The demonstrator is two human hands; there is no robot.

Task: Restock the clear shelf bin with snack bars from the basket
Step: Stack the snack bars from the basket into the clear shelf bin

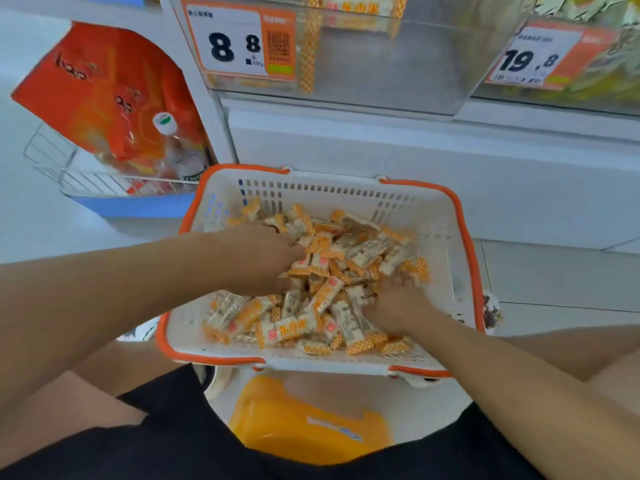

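White plastic basket [433, 216] with orange rim, full of snack bars.
Orange-and-white wrapped snack bars [332, 271] lie heaped inside; the clear plastic shelf bin [398, 64] above is nearly bare.

Both hands in basket [457, 237], on the snack bars [322, 292]: left hand [258, 259] rear-left of pile, right hand [398, 304] front-right. Clear shelf bin [381, 64] above and behind both. Wire rack [69, 168] left of left hand.

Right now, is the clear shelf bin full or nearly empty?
Nearly empty. The clear bin shows mostly bare floor, with a few snack bars at its back.
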